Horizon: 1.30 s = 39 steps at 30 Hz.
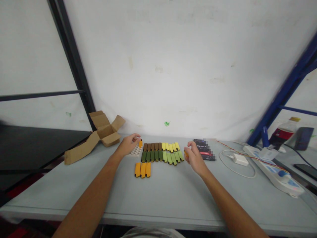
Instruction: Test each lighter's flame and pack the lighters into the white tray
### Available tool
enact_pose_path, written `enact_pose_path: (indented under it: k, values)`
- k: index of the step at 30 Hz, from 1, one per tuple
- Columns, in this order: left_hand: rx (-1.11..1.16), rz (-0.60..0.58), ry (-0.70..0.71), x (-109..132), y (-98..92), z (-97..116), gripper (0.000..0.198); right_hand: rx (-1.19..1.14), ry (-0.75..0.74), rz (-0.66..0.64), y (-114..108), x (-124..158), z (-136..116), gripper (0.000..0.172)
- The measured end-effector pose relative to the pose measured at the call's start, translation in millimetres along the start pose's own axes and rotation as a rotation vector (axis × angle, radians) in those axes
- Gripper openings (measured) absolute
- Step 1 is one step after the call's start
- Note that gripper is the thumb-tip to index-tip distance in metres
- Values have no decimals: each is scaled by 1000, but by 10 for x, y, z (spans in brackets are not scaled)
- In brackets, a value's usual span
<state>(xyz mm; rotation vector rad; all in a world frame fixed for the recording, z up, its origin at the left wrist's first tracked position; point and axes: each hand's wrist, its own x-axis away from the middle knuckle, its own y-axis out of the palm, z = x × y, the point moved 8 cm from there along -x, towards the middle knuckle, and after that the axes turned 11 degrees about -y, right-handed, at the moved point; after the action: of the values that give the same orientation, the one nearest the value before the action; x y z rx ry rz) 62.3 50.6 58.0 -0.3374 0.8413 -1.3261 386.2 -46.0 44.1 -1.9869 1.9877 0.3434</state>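
My left hand (129, 144) is closed, with an orange stick-like piece with a dark end (140, 143) at its fingertips. Under and beside these fingers lies a white tray with a grid of holes (135, 151), partly hidden by the hand. At the right, my right hand (194, 157) has its fingers curled around another small orange piece (186, 154), mostly hidden. Between the hands lie rows of similar flat pieces: brown (152, 146), yellow (170, 146), dark green (153, 156) and light green (173, 157). Three orange pieces (143, 170) lie side by side nearer me.
An opened cardboard box (106, 134) stands at the back left. Beyond my right hand lies a phone with a timer (203, 148). Farther right are a white charger (240, 160), a cable, a power strip (274, 173) and a drink bottle (284, 132).
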Motion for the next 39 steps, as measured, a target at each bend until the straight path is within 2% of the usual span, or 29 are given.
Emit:
enact_pose_path:
  k: [6,16,23,26,29,32,36,37,39]
  values:
    - [-22,9,-4,6,-12,1,37,-40,54,-3,22,32,-18,20]
    - [-64,38,-41,7,-45,-29,49,-61,37,45,-52,-10,39,20]
    - [-30,48,-55,0,-64,-25,50,-104,33,52,-64,-28,37,21]
    - [-14,66,-35,-16,-99,-33,49,-155,108,-11,-12,-28,98,29]
    - [-2,84,-32,-20,-106,-21,45,-239,200,-137,95,-17,203,53]
    - [14,84,12,62,-31,183,35,-274,147,-196,166,-24,225,59]
    - [15,-11,254,310,184,823,24,-243,-16,-258,315,31,135,51]
    - [-18,23,313,360,186,959,22,-234,-55,-272,357,55,100,50]
    - [-27,158,320,381,98,1052,22,-217,-103,-283,424,97,48,49]
